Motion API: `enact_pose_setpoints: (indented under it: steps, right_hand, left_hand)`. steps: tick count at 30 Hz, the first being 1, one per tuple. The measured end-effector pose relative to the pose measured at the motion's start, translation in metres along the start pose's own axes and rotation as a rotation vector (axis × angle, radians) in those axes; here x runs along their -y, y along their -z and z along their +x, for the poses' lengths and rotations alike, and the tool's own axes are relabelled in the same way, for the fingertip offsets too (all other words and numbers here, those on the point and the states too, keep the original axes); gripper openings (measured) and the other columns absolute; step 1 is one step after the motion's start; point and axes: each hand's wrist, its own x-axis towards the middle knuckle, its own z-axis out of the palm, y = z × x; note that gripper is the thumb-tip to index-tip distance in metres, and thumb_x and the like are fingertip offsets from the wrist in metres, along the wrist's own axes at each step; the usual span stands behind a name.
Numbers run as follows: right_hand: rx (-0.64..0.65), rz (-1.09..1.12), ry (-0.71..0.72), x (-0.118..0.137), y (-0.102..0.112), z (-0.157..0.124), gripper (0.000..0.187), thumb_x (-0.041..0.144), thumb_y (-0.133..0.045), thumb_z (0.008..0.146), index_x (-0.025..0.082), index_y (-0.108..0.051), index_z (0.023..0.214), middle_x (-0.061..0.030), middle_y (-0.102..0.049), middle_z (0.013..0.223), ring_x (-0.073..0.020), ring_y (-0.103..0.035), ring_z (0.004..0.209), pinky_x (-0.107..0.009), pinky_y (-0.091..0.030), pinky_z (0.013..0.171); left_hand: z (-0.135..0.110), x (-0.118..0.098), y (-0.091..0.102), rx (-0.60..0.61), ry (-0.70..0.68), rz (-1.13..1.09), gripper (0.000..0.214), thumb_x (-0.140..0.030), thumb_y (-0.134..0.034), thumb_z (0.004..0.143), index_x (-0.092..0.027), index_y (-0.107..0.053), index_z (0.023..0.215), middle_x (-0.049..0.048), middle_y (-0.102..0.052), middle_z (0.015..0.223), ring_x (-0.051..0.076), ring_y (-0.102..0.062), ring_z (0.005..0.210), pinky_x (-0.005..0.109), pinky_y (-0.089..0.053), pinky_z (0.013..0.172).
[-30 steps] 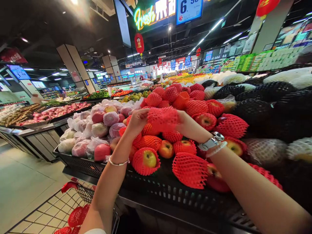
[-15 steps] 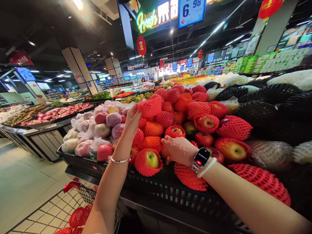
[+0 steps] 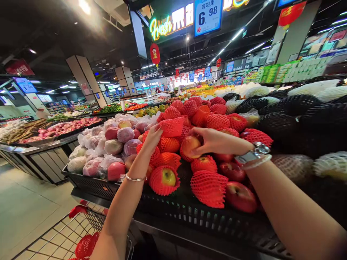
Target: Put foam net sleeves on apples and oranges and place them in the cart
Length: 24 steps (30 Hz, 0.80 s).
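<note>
Your left hand (image 3: 152, 139) pinches the lower edge of an empty red foam net (image 3: 171, 126) between thumb and fingertips, holding it up over the heaped fruit. Your right hand (image 3: 214, 141), with a watch (image 3: 253, 153) on its wrist, curls shut around 1 bare apple (image 3: 189, 146), just below and right of the net; you cannot tell whether the 2 touch. Under both hands lie netted apples (image 3: 164, 178) in a black crate (image 3: 189, 213). Bagged apples (image 3: 114, 146) sit to the left, and a wire cart (image 3: 58, 236) stands lower left. The price sign (image 3: 207, 14) overhead reads 6.98.
</note>
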Motion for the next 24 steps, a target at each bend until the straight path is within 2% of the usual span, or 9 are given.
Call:
enact_pose_setpoints:
  steps: [2,4,6,8,11,15,20,24]
  right_hand:
    - [-0.169,0.172,-0.005,-0.007,0.009,-0.001,0.047,0.047,-0.075,0.066,0.018,-0.06,0.1,-0.0057,-0.067,0.092,-0.0203,-0.063,0.08,-0.03,-0.051,0.067]
    - [-0.334,0.432,-0.071,-0.01,0.011,0.0,0.045,0.048,-0.075,0.068,0.02,-0.058,0.099,-0.007,-0.066,0.097,-0.0204,-0.064,0.083,-0.031,-0.055,0.065]
    - [-0.497,0.714,-0.146,-0.009,0.008,0.003,0.047,0.049,-0.076,0.067,0.022,-0.053,0.098,-0.0078,-0.064,0.104,-0.0207,-0.066,0.086,-0.031,-0.059,0.064]
    - [-0.603,0.938,-0.155,-0.005,0.001,0.008,0.05,0.051,-0.075,0.068,0.023,-0.049,0.1,-0.008,-0.061,0.112,-0.0208,-0.066,0.091,-0.034,-0.062,0.07]
    - [-0.606,1.064,-0.093,-0.001,-0.009,0.015,0.051,0.061,-0.065,0.072,0.024,-0.048,0.103,-0.0083,-0.059,0.12,-0.0219,-0.066,0.098,-0.036,-0.061,0.077]
    - [-0.63,1.048,-0.047,-0.004,-0.013,0.019,0.055,0.067,-0.056,0.076,0.026,-0.045,0.11,-0.0076,-0.055,0.128,-0.0229,-0.064,0.105,-0.036,-0.061,0.079]
    - [-0.597,1.136,-0.097,-0.004,-0.014,0.017,0.056,0.05,-0.069,0.073,0.025,-0.041,0.115,-0.0082,-0.057,0.122,-0.022,-0.066,0.098,-0.035,-0.062,0.075]
    - [-0.681,1.024,-0.197,-0.008,-0.017,0.019,0.073,0.04,-0.075,0.067,0.026,-0.034,0.126,-0.01,-0.057,0.12,-0.023,-0.065,0.097,-0.034,-0.062,0.07]
  left_hand:
    - [0.002,0.0,0.001,-0.023,-0.008,-0.037,0.044,-0.058,-0.075,0.061,-0.017,-0.068,0.077,0.0047,-0.073,0.083,0.024,-0.067,0.096,0.032,-0.055,0.08]
    - [0.003,0.0,0.001,-0.033,-0.034,-0.058,0.042,-0.055,-0.077,0.06,-0.017,-0.068,0.077,0.0045,-0.074,0.085,0.024,-0.066,0.098,0.033,-0.055,0.081]
    - [0.002,0.0,-0.001,-0.027,-0.079,-0.061,0.038,-0.05,-0.078,0.061,-0.018,-0.069,0.079,0.004,-0.074,0.088,0.023,-0.065,0.1,0.033,-0.054,0.084]
    - [0.002,0.001,-0.005,-0.001,-0.111,-0.053,0.035,-0.043,-0.08,0.061,-0.019,-0.069,0.084,0.0041,-0.074,0.092,0.023,-0.065,0.102,0.033,-0.053,0.088]
    - [0.0,0.004,-0.009,0.051,-0.127,-0.02,0.039,-0.036,-0.082,0.058,-0.019,-0.069,0.091,0.0051,-0.073,0.095,0.024,-0.065,0.103,0.035,-0.053,0.088]
    - [0.0,0.01,-0.01,0.082,-0.193,0.054,0.044,-0.035,-0.082,0.057,-0.019,-0.069,0.096,0.0062,-0.072,0.1,0.024,-0.064,0.105,0.035,-0.053,0.089]
    - [0.0,0.017,-0.009,0.091,-0.25,0.149,0.026,-0.04,-0.069,0.073,-0.021,-0.071,0.09,0.0035,-0.073,0.092,0.022,-0.064,0.102,0.037,-0.05,0.092]
    - [-0.005,0.011,-0.011,0.059,-0.268,0.201,0.024,-0.033,-0.071,0.07,-0.02,-0.07,0.09,0.0034,-0.073,0.089,0.022,-0.063,0.101,0.036,-0.05,0.092]
